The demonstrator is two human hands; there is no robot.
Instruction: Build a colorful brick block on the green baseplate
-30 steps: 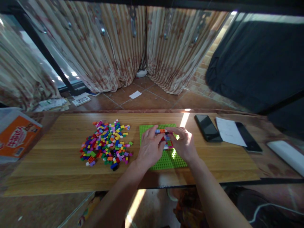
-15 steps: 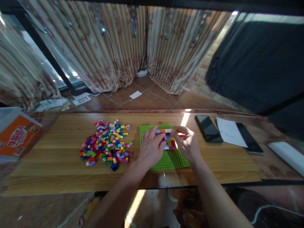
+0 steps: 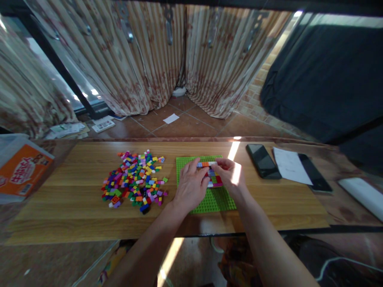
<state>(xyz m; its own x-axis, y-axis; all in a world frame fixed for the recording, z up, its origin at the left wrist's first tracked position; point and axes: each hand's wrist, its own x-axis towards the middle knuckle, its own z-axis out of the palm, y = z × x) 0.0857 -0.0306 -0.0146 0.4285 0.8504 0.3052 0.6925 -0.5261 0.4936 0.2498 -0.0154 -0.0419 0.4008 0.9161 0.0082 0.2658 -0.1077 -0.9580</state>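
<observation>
A build of colourful toy bricks [image 3: 211, 173] sits on a green studded baseplate [image 3: 214, 204]. Along its far side runs a row with blue, orange and white bricks [image 3: 205, 164]. My left hand [image 3: 191, 184] grips the left side of the build, fingers curved over the far row and thumb on the nearer bricks; it hides that side. At the row's right end, the thumb and index finger of my right hand [image 3: 233, 175] close on the white brick, which is partly hidden. Red, green and pink bricks show between the hands.
Loose bricks [image 3: 136, 179] lie in a wide pile left of the baseplate. To the right are a black phone [image 3: 263, 161], a white paper [image 3: 291, 165] and another dark device [image 3: 315, 173]. A clear tub with an orange label [image 3: 25, 171] stands at far left.
My right hand moved off to the right, baring the white brick, then came back left onto the row's end. My left hand stayed in place on the build.
</observation>
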